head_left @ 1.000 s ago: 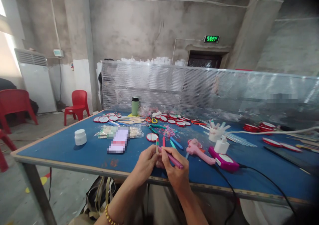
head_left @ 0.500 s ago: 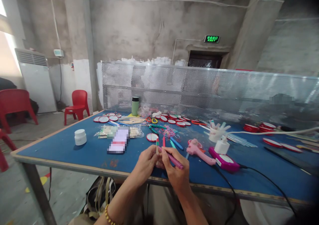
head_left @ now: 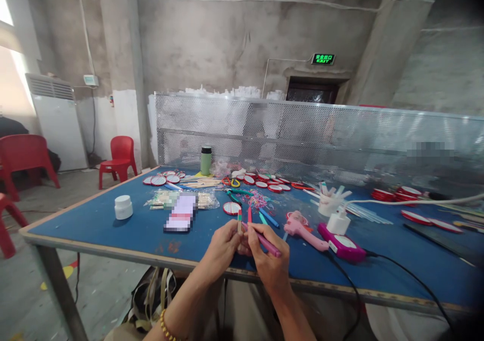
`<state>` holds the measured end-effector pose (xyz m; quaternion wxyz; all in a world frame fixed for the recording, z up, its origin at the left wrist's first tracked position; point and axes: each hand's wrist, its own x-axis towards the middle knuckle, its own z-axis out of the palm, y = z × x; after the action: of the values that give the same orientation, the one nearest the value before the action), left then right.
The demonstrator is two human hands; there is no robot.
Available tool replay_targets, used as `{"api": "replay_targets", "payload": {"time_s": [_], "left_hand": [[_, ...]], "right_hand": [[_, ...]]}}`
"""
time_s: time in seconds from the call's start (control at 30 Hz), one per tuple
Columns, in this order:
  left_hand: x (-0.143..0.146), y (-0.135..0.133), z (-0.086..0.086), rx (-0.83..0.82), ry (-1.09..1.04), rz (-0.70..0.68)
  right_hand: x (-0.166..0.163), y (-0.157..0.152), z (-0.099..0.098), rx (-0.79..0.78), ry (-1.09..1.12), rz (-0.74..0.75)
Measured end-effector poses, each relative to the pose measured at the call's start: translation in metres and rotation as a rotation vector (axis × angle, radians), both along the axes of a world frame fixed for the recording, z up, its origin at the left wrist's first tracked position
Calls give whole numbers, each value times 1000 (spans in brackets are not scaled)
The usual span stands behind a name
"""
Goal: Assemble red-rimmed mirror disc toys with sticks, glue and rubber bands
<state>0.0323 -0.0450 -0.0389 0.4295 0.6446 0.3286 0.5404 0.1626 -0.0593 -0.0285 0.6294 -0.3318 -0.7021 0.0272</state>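
Near the table's front edge, my left hand (head_left: 222, 244) pinches a thin wooden stick (head_left: 239, 221) upright. Red and green bands colour the top of the stick. My right hand (head_left: 274, 263) is closed around a pinkish-purple marker (head_left: 270, 245), its tip end pointing at the stick. Fingers hide where the marker and the stick meet, so contact cannot be made out. Just beyond my hands lie a red marker (head_left: 249, 215), a teal marker (head_left: 262, 219) and a blue marker (head_left: 269, 218). A round red-rimmed disc (head_left: 232, 208) lies behind the stick.
To the right are a pink glue gun (head_left: 308, 232), a magenta power box (head_left: 342, 248) with cables, and a cup of sticks (head_left: 328, 204). On the left stand a white jar (head_left: 123, 208) and a phone (head_left: 180, 214). A perforated metal screen (head_left: 227, 124) borders the far side.
The whole view has shifted very slightly. Both hands keep their grips on the stick and the marker, with the right hand moved only a touch.
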Motion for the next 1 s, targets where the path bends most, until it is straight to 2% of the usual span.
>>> {"api": "replay_targets", "payload": {"time_s": [0.1,0.27,0.47,0.9,1.0], "left_hand": [[0,-1,1,39,39,51],[0,-2,1,-16,-23,-15],[0,-1,1,21,15,36],[1,0,0,-16,-45,-43],[0,0,0,5,-11,-5]], "right_hand": [[0,-1,1,2,-10,5],[-1,-1,1,5,7,-8],[-1,-1,1,18,-8,10],[0,2,-3,-1,11,-2],[0,3,-3,5,10,4]]}}
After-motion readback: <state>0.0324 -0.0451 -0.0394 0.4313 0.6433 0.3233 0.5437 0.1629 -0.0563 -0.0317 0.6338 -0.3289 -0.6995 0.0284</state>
